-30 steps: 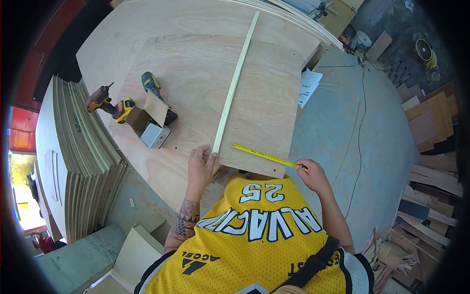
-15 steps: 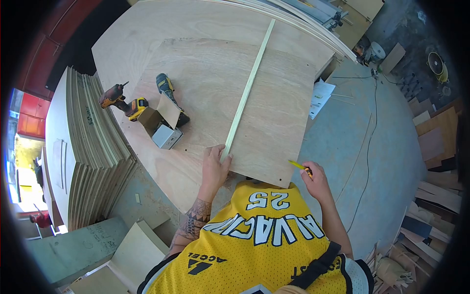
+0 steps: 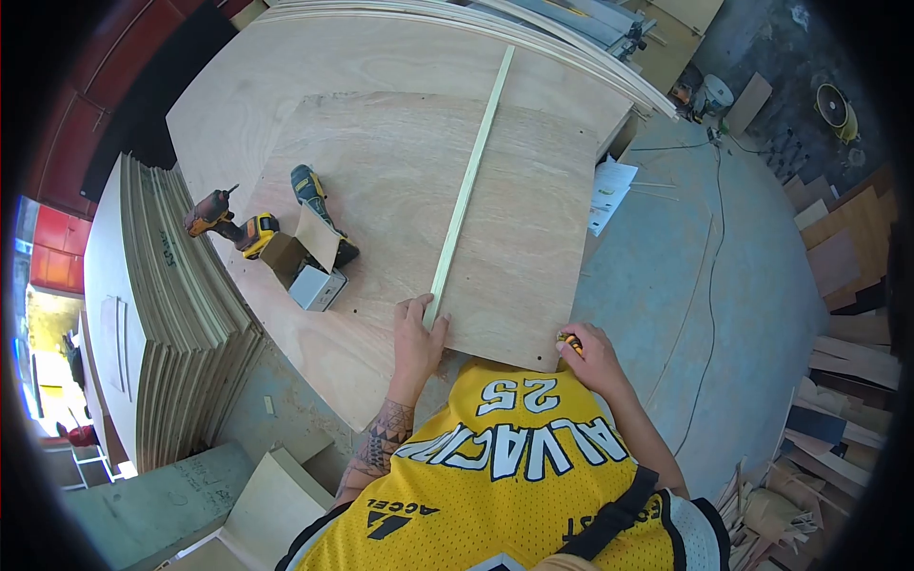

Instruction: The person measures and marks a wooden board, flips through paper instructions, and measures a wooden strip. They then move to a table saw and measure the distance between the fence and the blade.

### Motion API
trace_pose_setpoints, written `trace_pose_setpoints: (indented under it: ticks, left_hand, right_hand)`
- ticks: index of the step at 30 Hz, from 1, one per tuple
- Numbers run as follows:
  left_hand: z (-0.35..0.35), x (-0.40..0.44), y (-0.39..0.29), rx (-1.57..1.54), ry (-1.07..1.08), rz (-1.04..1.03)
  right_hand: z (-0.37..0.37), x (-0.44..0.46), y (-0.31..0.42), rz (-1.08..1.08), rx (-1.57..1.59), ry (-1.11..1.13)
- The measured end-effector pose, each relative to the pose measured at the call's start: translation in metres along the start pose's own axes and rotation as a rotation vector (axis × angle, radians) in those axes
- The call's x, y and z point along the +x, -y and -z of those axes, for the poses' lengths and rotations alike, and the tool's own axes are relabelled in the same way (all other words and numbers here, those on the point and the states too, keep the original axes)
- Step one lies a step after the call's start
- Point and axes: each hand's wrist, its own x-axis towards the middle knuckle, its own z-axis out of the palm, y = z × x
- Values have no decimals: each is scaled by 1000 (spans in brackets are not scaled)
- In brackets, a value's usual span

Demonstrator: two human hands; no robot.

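Note:
A thin pale wooden strip [image 3: 469, 181] lies lengthwise over a plywood panel [image 3: 390, 209]. At its near end, my left hand [image 3: 416, 341] has its fingers closed on the strip by the panel's front edge. My right hand [image 3: 587, 354] is wrapped round a yellow and black tape measure [image 3: 571, 344] at the panel's near right corner; hardly any blade shows. On the panel's left part stand an opened small box [image 3: 316, 285], a cordless driver [image 3: 233, 224] and a second drill [image 3: 319, 205].
Stacked sheets [image 3: 176, 305] stand at the left. Printed papers [image 3: 609, 193] stick out beyond the panel's right edge. A cable [image 3: 716, 285] runs along the floor at right, near wood offcuts [image 3: 847, 357]. A fan [image 3: 831, 106] is at the far right.
The yellow blade, which lay stretched over the panel, has drawn back into the tape measure. My right hand has moved slightly left, to the panel's corner. My left hand stays at the strip.

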Motion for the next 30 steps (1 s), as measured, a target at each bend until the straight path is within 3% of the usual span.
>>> trace_pose_setpoints:
  ticks: [5,11,13,15,18,19,20,22,24,26,27,30]
  left_hand:
    - [-6,5,1,-26,-38,-31]
    - [-4,9,-16,7,-3,-195]
    - [-10,8,-31,-115,132,-194]
    - [-20,2,-43,-281,336,-164]
    - [-51,-14,-71,-533,459,-209]
    - [-61,-11,-65,-253,456,-436]
    - [-69,-13,-71,-252,480,-461]
    - [-88,-19,-88,-212,632,-255]
    - [-103,-15,-108,-156,679,-361]
    - [-125,-14,-132,-168,796,-270]
    - [-142,-16,-142,-234,826,-179]
    - [-196,-21,-182,-222,919,-246]
  right_hand:
    - [-11,-4,6,-50,12,-75]
    - [-12,15,28,42,21,-49]
    - [-15,28,50,47,300,-54]
    - [-43,42,58,-51,585,-209]
    - [-62,57,62,-226,825,-228]
    - [-60,54,65,-322,927,-134]
    - [-57,50,64,-414,1033,-36]
    - [-54,38,41,-483,1222,-53]
    - [-33,24,26,-542,1403,-59]
    - [-9,5,9,-600,1513,-213]
    - [-2,-3,-16,-531,1599,-131]
    - [27,-31,-72,-548,1721,-254]
